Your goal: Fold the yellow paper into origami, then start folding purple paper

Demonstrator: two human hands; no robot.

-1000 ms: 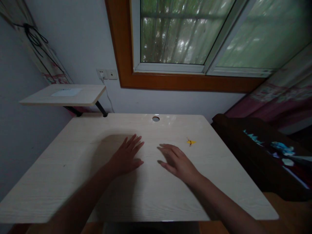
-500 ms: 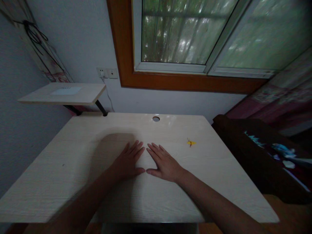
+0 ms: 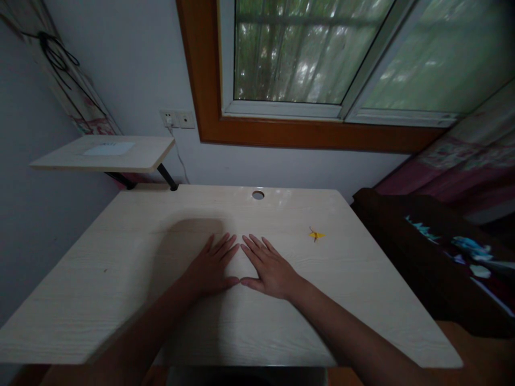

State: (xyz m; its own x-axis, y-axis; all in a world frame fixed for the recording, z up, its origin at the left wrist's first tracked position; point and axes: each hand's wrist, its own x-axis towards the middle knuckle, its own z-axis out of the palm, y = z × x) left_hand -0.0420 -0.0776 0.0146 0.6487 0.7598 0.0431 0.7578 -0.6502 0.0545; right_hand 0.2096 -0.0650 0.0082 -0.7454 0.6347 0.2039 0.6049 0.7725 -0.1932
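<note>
My left hand (image 3: 211, 267) and my right hand (image 3: 269, 266) lie flat, palms down, side by side on a pale wooden desk (image 3: 120, 279). Their fingers are stretched out, and the thumb tips and forefinger tips nearly meet. Neither hand holds anything. A small yellow folded-paper figure (image 3: 316, 235) sits on the desk to the right of my right hand, a hand's width away from it.
The desk has a round cable hole (image 3: 258, 194) at its far edge. A small raised shelf (image 3: 105, 154) juts out at the back left. A wall socket (image 3: 177, 119) and a window are behind. Dark furniture (image 3: 422, 257) stands close to the desk's right side.
My right hand slid left and flattened on the desk beside my left hand. The left hand has barely moved. The yellow paper figure stays where it was.
</note>
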